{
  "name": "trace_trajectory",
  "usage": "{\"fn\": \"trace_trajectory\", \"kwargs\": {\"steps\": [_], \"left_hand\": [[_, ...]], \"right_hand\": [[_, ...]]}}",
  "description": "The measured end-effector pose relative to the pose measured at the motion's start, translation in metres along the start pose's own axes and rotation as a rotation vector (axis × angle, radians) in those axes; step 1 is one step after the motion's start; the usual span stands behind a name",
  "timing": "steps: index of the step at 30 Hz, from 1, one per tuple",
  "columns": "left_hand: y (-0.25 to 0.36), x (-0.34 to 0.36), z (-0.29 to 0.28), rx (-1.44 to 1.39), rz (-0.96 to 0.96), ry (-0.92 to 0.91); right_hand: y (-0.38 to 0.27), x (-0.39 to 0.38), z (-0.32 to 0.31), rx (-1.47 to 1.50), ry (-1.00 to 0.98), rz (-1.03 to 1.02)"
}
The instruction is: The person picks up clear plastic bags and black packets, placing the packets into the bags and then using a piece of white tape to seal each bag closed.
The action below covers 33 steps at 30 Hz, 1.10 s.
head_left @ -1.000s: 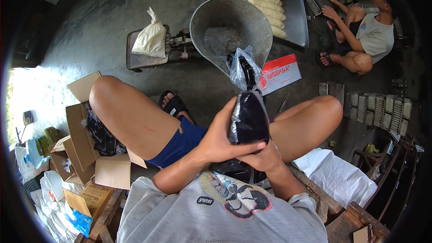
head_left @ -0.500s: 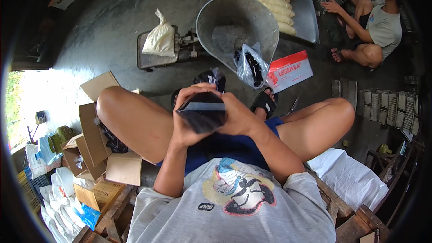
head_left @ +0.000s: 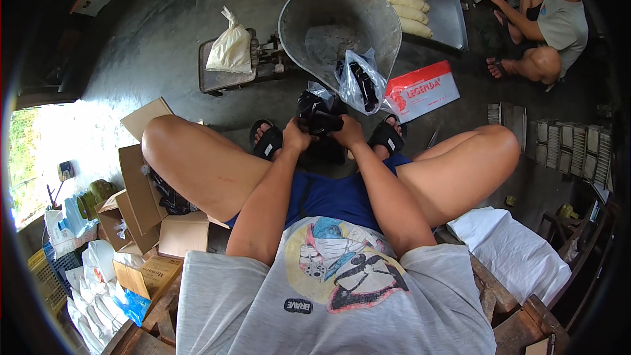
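Black package (head_left: pixel 322 120) between hands: left hand (head_left: pixel 297 137), fingers curled onto its left side; right hand (head_left: pixel 350 133), same on right; fingertips partly hidden. Near metal pan (head_left: pixel 322 16), by its lip.

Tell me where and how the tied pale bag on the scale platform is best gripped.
Probably by the narrow gathered neck of the pale bag, pinched from above: the neck sticks out free at the far end, while nearer the person the bag widens, resting on the scale platform.

The wearer's 2 hands (head_left: pixel 298 137), 1 scale (head_left: pixel 223 81), 1 metal scoop (head_left: pixel 335 13), 1 tied whitish bag (head_left: pixel 231 51), 1 red-and-white box (head_left: pixel 424 92) and 1 crouching co-worker (head_left: pixel 562 23) can be counted; the black bundles (head_left: pixel 315 106) cannot be.
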<state>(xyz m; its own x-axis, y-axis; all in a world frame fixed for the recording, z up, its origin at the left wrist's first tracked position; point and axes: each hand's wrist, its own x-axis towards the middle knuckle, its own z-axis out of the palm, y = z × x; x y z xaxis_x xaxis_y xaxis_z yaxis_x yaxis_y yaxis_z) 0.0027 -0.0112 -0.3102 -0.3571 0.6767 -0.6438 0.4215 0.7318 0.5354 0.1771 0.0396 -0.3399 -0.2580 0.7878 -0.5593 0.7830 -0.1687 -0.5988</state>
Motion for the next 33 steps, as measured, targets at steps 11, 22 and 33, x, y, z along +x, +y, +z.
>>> {"fn": "trace_trajectory", "kwargs": {"steps": [11, 22, 33], "left_hand": [[-0.002, -0.003, 0.007, -0.102, -0.102, 0.127], [0.118, -0.072, -0.083, -0.319, 0.665, 0.314], [0.186, -0.023, -0.089, 0.035, 0.539, -0.288]], "right_hand": [[-0.042, -0.069, -0.038, -0.259, 0.152, -0.133], [-0.102, -0.106, -0.199, 0.233, 0.408, -0.535], [-0.102, -0.051, -0.219, 0.331, -0.028, -0.293]]}}
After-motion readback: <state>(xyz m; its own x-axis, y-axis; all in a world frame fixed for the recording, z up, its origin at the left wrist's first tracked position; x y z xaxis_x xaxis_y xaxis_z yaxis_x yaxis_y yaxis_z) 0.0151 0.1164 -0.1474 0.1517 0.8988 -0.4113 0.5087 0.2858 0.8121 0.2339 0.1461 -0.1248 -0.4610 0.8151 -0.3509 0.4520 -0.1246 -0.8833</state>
